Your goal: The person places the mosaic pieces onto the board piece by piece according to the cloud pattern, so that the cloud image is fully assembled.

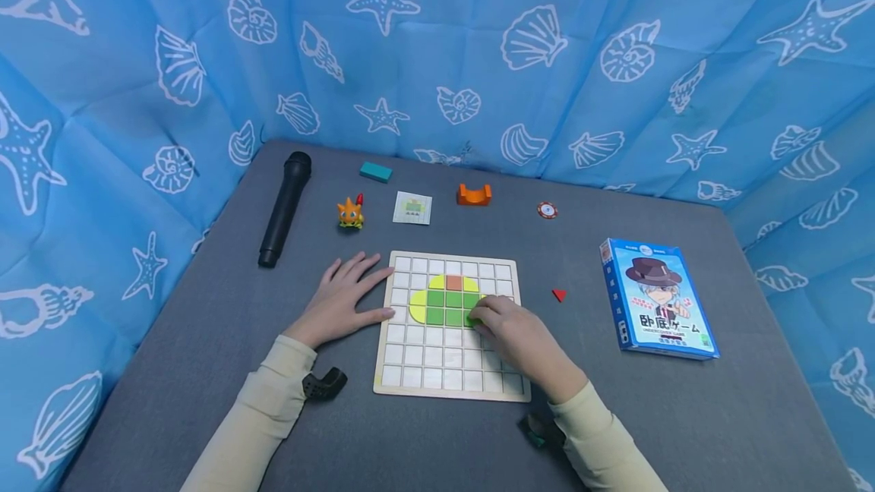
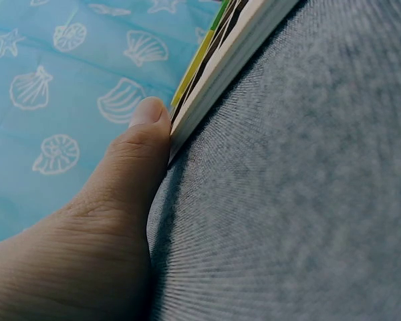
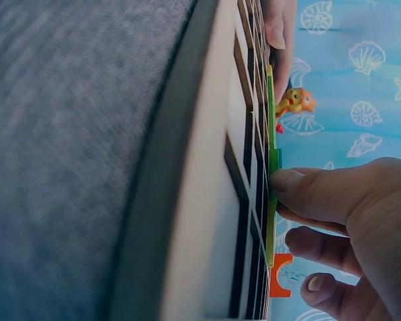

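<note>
A white gridded board (image 1: pixel 413 378) with a pale wooden rim lies on the table. On it, several green square tiles (image 1: pixel 435 298) form a block, with a reddish-brown square (image 1: pixel 454 282) above and yellow rounded pieces (image 1: pixel 418 307) around them. My right hand (image 1: pixel 522 336) is over the board's right half, thumb and forefinger pinching a green tile (image 3: pixel 275 160) at the block's lower right; its other fingers are bent and free of it. My left hand (image 1: pixel 340 301) lies spread on the table, with the thumb (image 2: pixel 144 130) against the board's left edge.
Behind the board are a black microphone (image 1: pixel 283 211), a small orange figurine (image 1: pixel 351 213), a teal block (image 1: pixel 376 171), a pattern card (image 1: pixel 412 208), an orange notched block (image 1: pixel 475 195) and a round chip (image 1: pixel 547 210). Right of it are a red triangle (image 1: pixel 560 294) and a blue game box (image 1: pixel 659 298).
</note>
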{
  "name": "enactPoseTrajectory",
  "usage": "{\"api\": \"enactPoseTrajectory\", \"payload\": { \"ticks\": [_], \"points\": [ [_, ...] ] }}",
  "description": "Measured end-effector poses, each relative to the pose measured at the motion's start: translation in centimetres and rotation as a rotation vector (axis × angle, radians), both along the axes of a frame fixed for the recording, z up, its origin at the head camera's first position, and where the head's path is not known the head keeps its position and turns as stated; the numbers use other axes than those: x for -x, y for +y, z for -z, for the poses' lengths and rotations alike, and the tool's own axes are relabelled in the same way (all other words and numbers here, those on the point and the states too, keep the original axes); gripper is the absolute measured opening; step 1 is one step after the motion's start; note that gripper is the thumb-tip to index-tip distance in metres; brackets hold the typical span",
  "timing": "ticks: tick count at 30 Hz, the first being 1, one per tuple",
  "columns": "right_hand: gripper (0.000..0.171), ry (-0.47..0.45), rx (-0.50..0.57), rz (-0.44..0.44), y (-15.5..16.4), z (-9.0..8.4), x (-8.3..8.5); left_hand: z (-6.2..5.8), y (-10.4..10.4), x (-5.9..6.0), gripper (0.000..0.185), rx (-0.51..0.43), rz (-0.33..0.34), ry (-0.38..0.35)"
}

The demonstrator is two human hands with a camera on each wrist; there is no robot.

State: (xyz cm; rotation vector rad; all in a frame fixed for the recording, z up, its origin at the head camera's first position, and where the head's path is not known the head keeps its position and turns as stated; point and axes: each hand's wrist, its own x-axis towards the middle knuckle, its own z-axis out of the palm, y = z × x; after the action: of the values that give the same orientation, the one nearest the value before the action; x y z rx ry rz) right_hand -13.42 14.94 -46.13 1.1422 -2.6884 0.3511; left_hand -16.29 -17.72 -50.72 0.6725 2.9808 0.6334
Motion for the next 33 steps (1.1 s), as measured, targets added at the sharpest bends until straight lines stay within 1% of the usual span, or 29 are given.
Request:
{"api": "enactPoseTrajectory", "payload": {
  "ticks": [11, 18, 23, 25, 27, 30, 33],
  "points": [
    [0.024, -0.009, -0.006, 0.01, -0.1, -0.1, 0.0, -0.1, 0.0, 0.1, 0.078, 0.011, -0.005, -0.006],
    [0.025, -0.014, -0.013, 0.014, -0.2, -0.2, -0.1, -0.1, 0.0, 0.0, 0.077, -0.001, -0.002, -0.01],
    [0.024, 0.001, -0.005, 0.031, -0.1, -0.2, -0.1, -0.1, 0.0, -0.1, 0.077, -0.002, -0.004, -0.017],
    [0.022, 0.024, 0.022, 0.068, 0.0, -0.4, 0.0, -0.1, 0.0, -0.1, 0.077, -0.001, -0.004, -0.017],
    [0.018, 0.054, 0.069, 0.128, 0.3, -0.6, 0.2, -0.1, 0.0, -0.1, 0.077, 0.0, -0.004, -0.017],
    [0.012, 0.09, 0.159, 0.261, 1.4, -0.9, 0.6, -0.1, 0.0, -0.1, 0.076, -0.003, -0.002, -0.015],
    [0.01, 0.093, 0.208, 0.411, 2.9, -1.1, 1.1, -0.1, 0.0, -0.1, 0.076, -0.005, -0.001, -0.006]
  ]
}}
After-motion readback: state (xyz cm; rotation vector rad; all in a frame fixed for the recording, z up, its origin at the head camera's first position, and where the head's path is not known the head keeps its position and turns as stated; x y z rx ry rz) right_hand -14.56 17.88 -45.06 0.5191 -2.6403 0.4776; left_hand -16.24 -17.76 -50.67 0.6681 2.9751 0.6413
